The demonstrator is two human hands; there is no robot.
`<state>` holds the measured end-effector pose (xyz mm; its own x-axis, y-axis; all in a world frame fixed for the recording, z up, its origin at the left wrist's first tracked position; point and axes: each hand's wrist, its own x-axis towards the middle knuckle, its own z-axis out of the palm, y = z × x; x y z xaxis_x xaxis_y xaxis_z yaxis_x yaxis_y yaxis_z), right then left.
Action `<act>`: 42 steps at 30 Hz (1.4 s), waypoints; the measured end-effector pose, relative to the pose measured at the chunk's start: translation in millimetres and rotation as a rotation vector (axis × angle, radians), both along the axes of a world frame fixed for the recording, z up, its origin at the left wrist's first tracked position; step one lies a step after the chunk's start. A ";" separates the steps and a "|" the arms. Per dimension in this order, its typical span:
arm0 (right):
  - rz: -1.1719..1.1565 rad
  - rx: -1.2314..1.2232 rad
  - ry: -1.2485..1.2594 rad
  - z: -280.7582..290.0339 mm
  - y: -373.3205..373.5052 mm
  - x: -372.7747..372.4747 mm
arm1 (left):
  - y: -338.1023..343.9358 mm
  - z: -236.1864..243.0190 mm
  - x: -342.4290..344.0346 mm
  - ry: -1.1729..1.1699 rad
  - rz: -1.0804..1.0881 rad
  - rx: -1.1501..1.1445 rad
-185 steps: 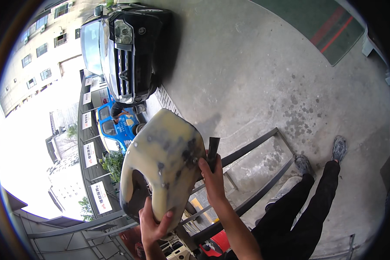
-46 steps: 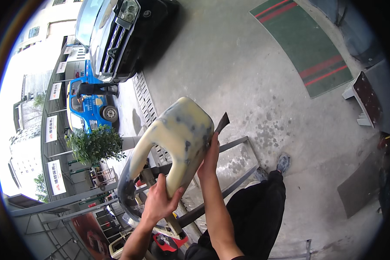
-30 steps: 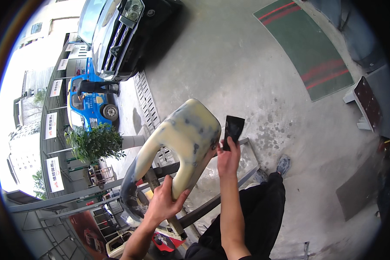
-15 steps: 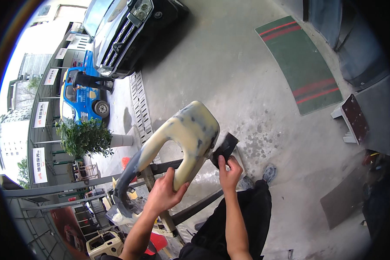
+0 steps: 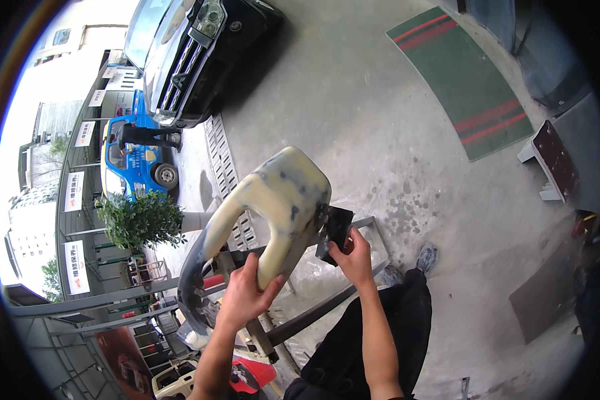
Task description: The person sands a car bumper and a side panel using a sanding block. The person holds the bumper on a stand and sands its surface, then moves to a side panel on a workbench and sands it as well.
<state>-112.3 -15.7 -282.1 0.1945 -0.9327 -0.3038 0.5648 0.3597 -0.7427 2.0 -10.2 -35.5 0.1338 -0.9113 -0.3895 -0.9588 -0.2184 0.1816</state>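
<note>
A curved car body panel, cream with dark grey patches and an opening in its middle, stands tilted in front of me. Its dark lower-left end curves down by the metal stand. My left hand is closed round the narrow strip below the opening, thumb toward me. In my right hand is a black sheet that looks like sandpaper, pinched at its near edge. It lies close to the panel's right edge; whether it touches cannot be made out.
A dark car stands at the far left, with a blue vehicle and a person beyond it. A potted plant is left of the panel. A green mat lies on the floor to the right, near a small bench.
My right hand has shifted slightly with the black sheet, which now shows more upright beside the panel's edge. The left hand keeps its grip. The whole view has tilted a little.
</note>
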 end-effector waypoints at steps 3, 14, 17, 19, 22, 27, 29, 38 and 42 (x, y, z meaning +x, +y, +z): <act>0.011 0.023 -0.137 -6.2 4.8 -0.3 | 1.4 -4.3 -0.2 0.028 0.002 -0.020; -0.295 -0.239 0.510 14.8 13.8 28.6 | 1.0 1.8 3.4 0.038 0.019 0.052; -0.465 -0.410 0.653 12.1 12.4 46.6 | 0.3 6.1 2.7 0.076 0.010 0.081; -0.464 -0.441 0.666 9.2 19.6 63.6 | 2.1 8.8 1.7 0.092 0.008 0.094; -0.503 -0.460 0.724 10.4 34.1 76.3 | 7.5 7.2 11.4 0.077 -0.039 0.104; -0.585 -0.520 1.003 -15.5 6.5 65.9 | 8.8 -8.0 20.5 0.094 -0.149 0.058; -0.662 -0.554 0.939 -11.7 -9.1 64.2 | 10.3 -0.7 23.7 0.125 -0.155 0.041; -0.642 -0.588 0.979 -10.4 10.1 64.6 | 15.3 -8.4 29.7 0.133 -0.186 0.036; -0.613 -0.592 1.006 -2.0 29.7 70.0 | 20.8 -8.3 33.8 0.129 -0.217 0.032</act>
